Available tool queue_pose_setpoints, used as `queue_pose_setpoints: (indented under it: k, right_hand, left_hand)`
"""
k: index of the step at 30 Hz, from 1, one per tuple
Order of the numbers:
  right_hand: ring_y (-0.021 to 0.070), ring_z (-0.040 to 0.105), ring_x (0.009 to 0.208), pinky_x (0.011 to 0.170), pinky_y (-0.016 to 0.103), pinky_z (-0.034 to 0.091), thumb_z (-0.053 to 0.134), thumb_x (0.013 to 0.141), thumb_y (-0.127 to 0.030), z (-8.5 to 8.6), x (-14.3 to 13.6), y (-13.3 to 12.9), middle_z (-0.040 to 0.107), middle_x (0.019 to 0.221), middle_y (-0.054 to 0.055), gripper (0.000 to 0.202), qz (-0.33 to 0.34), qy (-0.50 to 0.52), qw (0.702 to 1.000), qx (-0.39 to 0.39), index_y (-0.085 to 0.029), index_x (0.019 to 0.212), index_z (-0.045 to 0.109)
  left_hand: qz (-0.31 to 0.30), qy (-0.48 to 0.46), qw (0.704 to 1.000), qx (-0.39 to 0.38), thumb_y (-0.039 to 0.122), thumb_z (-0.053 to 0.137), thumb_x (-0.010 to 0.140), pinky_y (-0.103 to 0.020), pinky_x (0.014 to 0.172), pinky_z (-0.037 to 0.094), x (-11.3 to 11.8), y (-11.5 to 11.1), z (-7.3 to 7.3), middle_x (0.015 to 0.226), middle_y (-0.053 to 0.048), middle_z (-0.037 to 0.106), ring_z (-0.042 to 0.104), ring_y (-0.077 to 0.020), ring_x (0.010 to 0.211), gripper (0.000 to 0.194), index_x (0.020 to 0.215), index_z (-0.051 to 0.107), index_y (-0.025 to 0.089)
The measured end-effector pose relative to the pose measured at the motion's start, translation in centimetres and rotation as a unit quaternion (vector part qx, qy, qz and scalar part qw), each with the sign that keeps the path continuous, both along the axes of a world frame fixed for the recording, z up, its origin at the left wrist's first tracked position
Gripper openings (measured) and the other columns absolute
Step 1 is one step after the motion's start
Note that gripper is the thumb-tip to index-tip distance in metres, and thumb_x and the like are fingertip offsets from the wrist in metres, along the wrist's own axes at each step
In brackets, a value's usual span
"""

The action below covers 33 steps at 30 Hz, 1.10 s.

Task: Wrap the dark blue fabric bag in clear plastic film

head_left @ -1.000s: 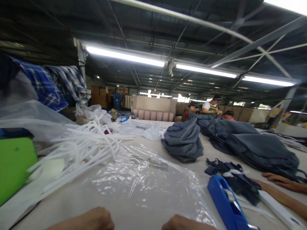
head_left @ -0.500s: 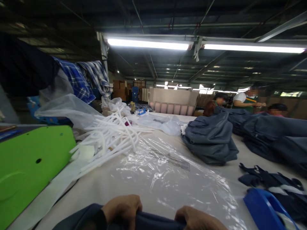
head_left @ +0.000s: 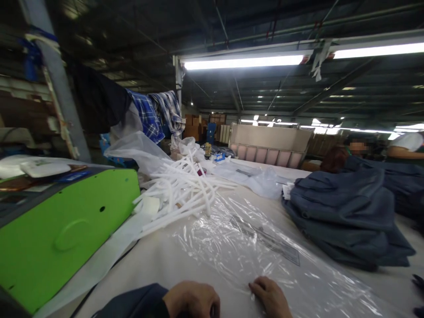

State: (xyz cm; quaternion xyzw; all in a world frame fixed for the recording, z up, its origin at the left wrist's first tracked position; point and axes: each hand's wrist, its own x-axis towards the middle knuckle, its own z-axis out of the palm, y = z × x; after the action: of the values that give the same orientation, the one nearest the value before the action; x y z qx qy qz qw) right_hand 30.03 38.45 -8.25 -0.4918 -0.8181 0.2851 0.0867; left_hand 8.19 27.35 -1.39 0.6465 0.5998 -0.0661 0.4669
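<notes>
The wide pale bench (head_left: 185,265) carries everything. On it, ahead of the hands, a clear flat plastic bag (head_left: 251,247) lies empty. At its near edge, dark navy cloth (head_left: 139,302) is gripped by the fisted left hand (head_left: 192,302); the right hand (head_left: 273,298) rests fingers half-curled on the film, best kept flat and smooth.

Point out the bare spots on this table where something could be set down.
Bare table shows between the green machine and the clear plastic bag, ahead of the left hand. Crowded: white hangers behind, folded navy garments right. The right hand rests on the bag.
</notes>
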Motion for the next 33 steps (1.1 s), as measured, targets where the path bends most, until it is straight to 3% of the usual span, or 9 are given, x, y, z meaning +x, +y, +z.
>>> queue_pose_setpoints:
  k: [3, 6, 11, 15, 18, 21, 25, 28, 33]
  right_hand:
    - [0.0213, 0.06, 0.08, 0.077, 0.033, 0.045, 0.032, 0.082, -0.05, 0.0, 0.4, 0.0, 0.062, 0.076, 0.004, 0.036, -0.009, 0.025, 1.0, 0.006, -0.023, 0.068, 0.051]
    - [0.0222, 0.057, 0.081, 0.079, 0.035, 0.044, 0.026, 0.082, -0.056, 0.4, 0.3, -0.3, 0.059, 0.078, 0.006, 0.041, -0.018, 0.057, 0.998, 0.023, -0.023, 0.068, 0.046]
    - [0.0207, 0.056, 0.083, 0.08, 0.033, 0.042, 0.021, 0.087, -0.065, 1.4, 0.2, -0.8, 0.057, 0.08, 0.005, 0.051, 0.016, 0.093, 0.994, 0.05, -0.024, 0.071, 0.047]
    - [0.0196, 0.056, 0.075, 0.074, 0.031, 0.042, 0.013, 0.089, -0.068, 2.2, 0.6, -1.5, 0.055, 0.076, 0.004, 0.055, 0.027, 0.088, 0.992, 0.083, -0.025, 0.072, 0.042]
    - [0.0209, 0.059, 0.072, 0.069, 0.031, 0.04, 0.01, 0.094, -0.059, 2.9, 1.1, -2.1, 0.056, 0.072, 0.003, 0.049, 0.028, 0.061, 0.992, 0.109, -0.025, 0.077, 0.041]
    - [0.0223, 0.063, 0.071, 0.066, 0.03, 0.039, 0.03, 0.094, -0.053, 3.8, 1.7, -2.9, 0.058, 0.069, 0.001, 0.033, 0.064, 0.017, 0.99, 0.123, -0.024, 0.082, 0.043]
    - [0.0215, 0.064, 0.078, 0.068, 0.028, 0.041, 0.051, 0.085, -0.022, 5.0, 3.0, -3.8, 0.064, 0.08, 0.003, 0.004, 0.147, -0.055, 0.977, 0.144, -0.023, 0.087, 0.048]
    - [0.0207, 0.063, 0.081, 0.07, 0.028, 0.043, 0.036, 0.073, 0.001, 5.5, 5.2, -3.9, 0.063, 0.086, 0.006, 0.028, 0.142, -0.094, 0.973, 0.157, -0.021, 0.084, 0.05]
    - [0.0201, 0.064, 0.075, 0.068, 0.029, 0.046, 0.032, 0.072, -0.001, 4.6, 12.0, -3.1, 0.063, 0.082, 0.006, 0.03, 0.084, -0.171, 0.969, 0.159, -0.021, 0.077, 0.054]
  left_hand:
    - [0.086, -0.039, 0.992, 0.082, 0.04, 0.07, 0.068, -0.022, 0.066, 0.045, -0.3, -0.1, 0.7, 0.082, 0.002, 0.066, 0.06, -0.0154, 0.075, 0.03, 0.093, 0.07, 0.022]
    - [0.162, 0.043, 0.966, 0.198, 0.031, 0.056, 0.082, -0.027, 0.082, 0.046, -0.1, 0.2, 0.9, 0.102, -0.007, 0.066, 0.06, -0.02, 0.094, 0.03, 0.106, 0.063, 0.014]
    - [0.175, 0.162, 0.92, 0.312, 0.016, 0.072, 0.071, -0.049, 0.109, 0.02, -0.1, 1.2, 0.1, 0.147, -0.017, 0.034, 0.028, -0.0347, 0.135, 0.075, 0.138, 0.039, 0.021]
    - [0.173, 0.196, 0.907, 0.329, 0.013, 0.043, 0.089, -0.047, 0.101, 0.028, -1.1, 2.0, -0.2, 0.119, -0.014, 0.06, 0.046, -0.0307, 0.121, 0.026, 0.106, 0.063, 0.018]
    - [0.188, 0.205, 0.9, 0.334, 0.013, 0.03, 0.093, -0.038, 0.088, 0.039, -1.7, 2.2, 0.0, 0.098, -0.011, 0.066, 0.058, -0.0243, 0.1, 0.03, 0.098, 0.06, 0.015]
    - [0.15, 0.205, 0.9, 0.354, 0.013, 0.027, 0.095, -0.032, 0.084, 0.041, -2.1, 1.7, 0.5, 0.099, -0.011, 0.064, 0.059, -0.0216, 0.097, 0.03, 0.101, 0.056, 0.014]
    - [0.058, 0.201, 0.904, 0.372, 0.033, 0.051, 0.092, -0.033, 0.088, 0.041, -3.3, 0.2, 1.0, 0.102, -0.009, 0.063, 0.057, -0.0237, 0.1, 0.018, 0.099, 0.056, 0.017]
    - [0.026, 0.214, 0.905, 0.368, 0.02, 0.063, 0.082, -0.03, 0.088, 0.042, -5.4, -1.3, 1.2, 0.102, -0.006, 0.062, 0.057, -0.0225, 0.1, 0.016, 0.096, 0.056, 0.019]
    - [0.07, 0.281, 0.892, 0.347, 0.003, 0.044, 0.081, -0.03, 0.082, 0.044, -10.7, -4.0, 1.2, 0.096, -0.008, 0.064, 0.059, -0.0214, 0.094, 0.022, 0.093, 0.058, 0.016]
